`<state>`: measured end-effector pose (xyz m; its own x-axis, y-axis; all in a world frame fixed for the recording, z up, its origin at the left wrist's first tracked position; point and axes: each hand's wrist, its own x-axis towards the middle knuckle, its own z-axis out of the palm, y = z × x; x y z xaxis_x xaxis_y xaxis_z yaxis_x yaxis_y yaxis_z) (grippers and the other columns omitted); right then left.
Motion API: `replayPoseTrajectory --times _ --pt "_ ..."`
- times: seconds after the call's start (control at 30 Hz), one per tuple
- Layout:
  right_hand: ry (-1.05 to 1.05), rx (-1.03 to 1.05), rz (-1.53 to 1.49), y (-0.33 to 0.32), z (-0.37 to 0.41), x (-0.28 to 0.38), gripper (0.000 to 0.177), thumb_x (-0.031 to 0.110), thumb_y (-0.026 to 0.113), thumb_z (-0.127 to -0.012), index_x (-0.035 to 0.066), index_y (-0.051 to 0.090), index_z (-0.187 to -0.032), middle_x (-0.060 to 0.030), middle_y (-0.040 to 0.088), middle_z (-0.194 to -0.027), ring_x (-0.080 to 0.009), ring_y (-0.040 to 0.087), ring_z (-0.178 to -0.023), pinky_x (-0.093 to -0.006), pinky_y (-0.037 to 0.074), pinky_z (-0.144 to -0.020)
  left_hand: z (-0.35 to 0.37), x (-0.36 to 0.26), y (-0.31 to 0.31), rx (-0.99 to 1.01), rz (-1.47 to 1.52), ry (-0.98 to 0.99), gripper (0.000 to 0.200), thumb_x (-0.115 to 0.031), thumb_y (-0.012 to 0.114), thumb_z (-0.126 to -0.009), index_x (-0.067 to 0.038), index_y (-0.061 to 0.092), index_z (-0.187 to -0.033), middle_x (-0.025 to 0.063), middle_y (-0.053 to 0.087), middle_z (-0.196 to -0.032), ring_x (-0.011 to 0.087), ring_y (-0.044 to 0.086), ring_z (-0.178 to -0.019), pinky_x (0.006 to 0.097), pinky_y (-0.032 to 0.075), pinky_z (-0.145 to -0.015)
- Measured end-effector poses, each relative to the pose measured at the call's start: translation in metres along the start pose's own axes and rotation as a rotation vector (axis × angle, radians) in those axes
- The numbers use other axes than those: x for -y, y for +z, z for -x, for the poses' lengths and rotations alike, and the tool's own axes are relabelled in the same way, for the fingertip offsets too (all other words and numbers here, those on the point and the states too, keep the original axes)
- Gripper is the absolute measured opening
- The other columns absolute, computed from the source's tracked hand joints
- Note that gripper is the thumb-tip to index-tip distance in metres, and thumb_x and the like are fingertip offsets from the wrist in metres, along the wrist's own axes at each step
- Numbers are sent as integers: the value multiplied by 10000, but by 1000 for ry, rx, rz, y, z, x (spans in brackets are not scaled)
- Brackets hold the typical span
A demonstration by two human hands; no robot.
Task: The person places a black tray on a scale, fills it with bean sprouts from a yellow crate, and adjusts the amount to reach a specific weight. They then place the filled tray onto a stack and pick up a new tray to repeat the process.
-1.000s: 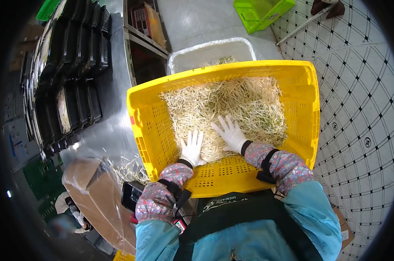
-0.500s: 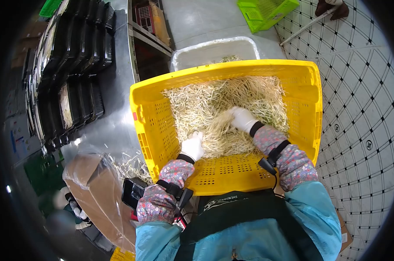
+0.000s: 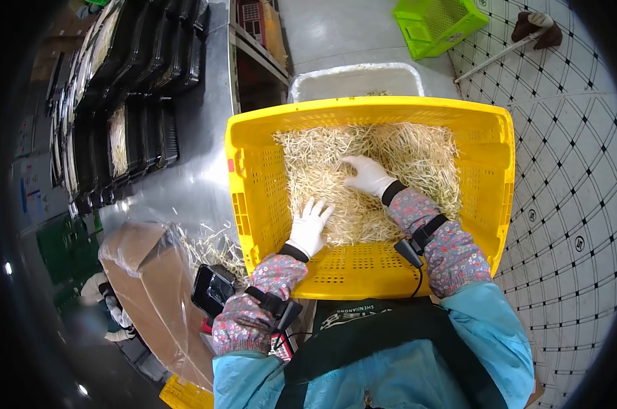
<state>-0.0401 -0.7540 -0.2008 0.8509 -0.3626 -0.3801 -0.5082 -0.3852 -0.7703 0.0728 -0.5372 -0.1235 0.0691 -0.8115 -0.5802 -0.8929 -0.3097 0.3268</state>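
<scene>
A large yellow plastic crate stands in front of me, its floor covered with pale bean sprouts. My left hand, in a white glove, lies on the sprouts near the crate's left front corner, fingers spread. Nothing shows in its grasp. Over the middle of the heap is my right hand, also white-gloved, with thumb and fingers apart and pointing left. It holds nothing that I can see; its fingertips are at the sprouts' surface, and whether they touch is hard to tell.
Stacked black trays stand on the metal table at left. Loose sprouts lie beside a cardboard box and a black container. Behind the crate are a white tub and a green crate. Another person is at lower left.
My right hand has let go of a clump of sprouts and moved slightly left. The fingers of my left hand have spread. The whole view has shifted a little.
</scene>
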Motion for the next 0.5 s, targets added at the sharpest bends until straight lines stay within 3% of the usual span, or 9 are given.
replayPoseTrajectory --times 0.03,0.13,0.17,0.27,0.37,0.5 --pt "9 -35 23 3 -3 3 709 293 727 -788 102 477 -1423 -230 523 -1371 -371 551 -1208 -426 438 -1038 7 3 -1 -123 12 17 691 -151 716 -769 -163 475 -1416 120 425 -1484 349 387 -1376 551 379 -1069" --pt "31 -133 94 12 -11 24 776 406 722 -809 35 441 -1430 -239 465 -1434 -390 524 -1241 -439 421 -1059 31 10 -19 -307 512 -19 545 -140 713 -792 -126 586 -1321 153 570 -1341 319 511 -1277 426 412 -1072" --pt "-12 -121 194 31 -14 23 952 538 741 -771 7 357 -1462 -257 417 -1460 -385 460 -1307 -451 399 -1068 44 2 -38 -434 577 -54 424 -141 686 -829 -99 643 -1248 168 641 -1228 306 591 -1180 352 439 -1045" --pt "20 207 381 44 15 68 1138 608 792 -676 6 268 -1488 -282 347 -1488 -392 372 -1373 -467 358 -1092 94 -4 -77 -642 714 -126 344 -71 658 -876 -32 654 -1218 149 659 -1211 261 613 -1152 342 447 -1025" --pt "-43 303 476 67 46 76 1262 608 844 -586 11 218 -1505 -298 306 -1500 -429 319 -1395 -528 298 -1118 162 8 -78 -874 833 -334 304 -27 637 -900 12 644 -1202 142 662 -1202 232 626 -1111 336 475 -986" --pt "-180 215 673 90 71 74 1332 585 870 -542 23 179 -1531 -304 296 -1505 -481 292 -1393 -631 232 -1109 236 17 -66 -1233 893 -630 283 -62 569 -967 54 617 -1221 152 663 -1184 218 633 -1080 337 476 -992"
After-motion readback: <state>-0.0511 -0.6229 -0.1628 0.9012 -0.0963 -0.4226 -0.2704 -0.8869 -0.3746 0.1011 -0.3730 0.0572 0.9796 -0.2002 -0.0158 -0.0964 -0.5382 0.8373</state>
